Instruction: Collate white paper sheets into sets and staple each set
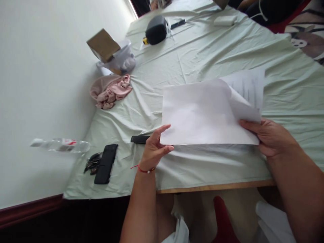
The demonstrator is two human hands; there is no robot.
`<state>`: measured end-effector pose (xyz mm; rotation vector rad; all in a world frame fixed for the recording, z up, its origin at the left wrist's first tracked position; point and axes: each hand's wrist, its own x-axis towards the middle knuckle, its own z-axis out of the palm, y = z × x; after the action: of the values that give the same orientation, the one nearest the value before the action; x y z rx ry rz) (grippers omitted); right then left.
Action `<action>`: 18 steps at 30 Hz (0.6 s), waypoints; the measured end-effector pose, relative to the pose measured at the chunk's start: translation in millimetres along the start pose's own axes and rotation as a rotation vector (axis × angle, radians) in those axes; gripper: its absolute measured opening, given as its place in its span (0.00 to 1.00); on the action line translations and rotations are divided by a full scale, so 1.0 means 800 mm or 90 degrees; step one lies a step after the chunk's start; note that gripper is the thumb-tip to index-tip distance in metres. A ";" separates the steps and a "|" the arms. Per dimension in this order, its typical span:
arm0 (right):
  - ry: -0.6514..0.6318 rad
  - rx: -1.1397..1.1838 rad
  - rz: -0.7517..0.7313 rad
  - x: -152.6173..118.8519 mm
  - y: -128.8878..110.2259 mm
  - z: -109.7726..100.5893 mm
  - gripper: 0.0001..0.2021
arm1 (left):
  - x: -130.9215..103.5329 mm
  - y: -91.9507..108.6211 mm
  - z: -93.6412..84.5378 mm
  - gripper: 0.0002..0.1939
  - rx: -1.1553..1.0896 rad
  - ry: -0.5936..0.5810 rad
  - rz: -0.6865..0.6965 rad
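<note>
Across most of the view: pale green tablecloth point(152, 94), wrinkled, its near edge overhanging a strip of wood. White wall point(45, 74) bounds it on the left.

Paper sheets point(194, 114): in both hands, over the near half of the tablecloth. Top sheet blank on its visible face, bowed up at the right; a printed sheet point(249, 87) shows beyond it, text illegible. Contact of the paper with the tablecloth: cannot tell.

Right hand point(274, 138): grasping the paper sheets at the near right corner, thumb on top, fingers underneath.

Left hand point(153, 148): at the near left corner; thumb and forefinger spread apart with the corner between them, not pinched together. Remaining fingers largely hidden.

Along the wall side, clear tub point(127, 50) with brown cardboard box point(104, 44) tilted on top; just nearer, pink cloth point(113, 92), crumpled. Toward the far end, rounded black case point(156, 29).

Clear bottle point(63, 145), white cap: base by the left edge of the tablecloth, cap end seen against the wall. Flat black slab point(106, 163) lies near the base, dark bunch of small items point(92, 163) beside it, details unclear.

White block point(224, 20): far right. Black bar point(140, 139): partly hidden behind the left hand. Yellow item point(145, 41): beside the black case. Red bracelet point(145, 171): on the left wrist.
</note>
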<state>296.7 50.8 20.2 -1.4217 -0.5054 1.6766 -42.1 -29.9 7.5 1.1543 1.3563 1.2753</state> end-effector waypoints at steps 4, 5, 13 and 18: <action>-0.020 -0.003 0.010 0.000 0.001 -0.002 0.17 | 0.000 -0.007 -0.005 0.35 0.052 0.018 0.039; -0.023 -0.002 0.010 0.000 0.001 -0.003 0.16 | 0.000 -0.007 -0.006 0.34 0.066 0.024 0.048; -0.028 -0.001 0.033 0.000 0.001 0.001 0.05 | -0.003 -0.004 -0.008 0.26 0.027 -0.022 0.079; 0.008 -0.011 0.049 -0.002 -0.003 0.006 0.05 | -0.002 -0.005 -0.009 0.25 0.034 -0.034 0.109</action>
<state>292.8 51.5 24.2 -1.4808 -0.4644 1.7261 -48.9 -32.3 4.1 1.3561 1.2812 1.3254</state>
